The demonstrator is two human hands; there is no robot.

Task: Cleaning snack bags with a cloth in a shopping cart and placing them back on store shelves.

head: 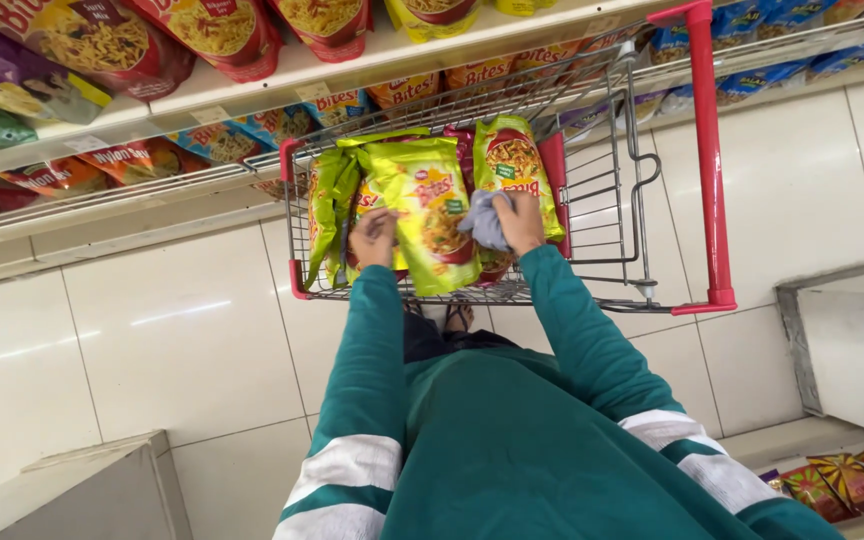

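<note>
We see a lime-green snack packet (430,215) with red lettering and a picture of fried snack on its front, standing upright and slightly tilted in the middle of the frame, its lower edge near the centre. Our left hand (373,238) grips its left edge. Our right hand (519,220) presses a crumpled grey cloth (484,222) against its right edge. The packet's film is glossy and a little creased.
</note>
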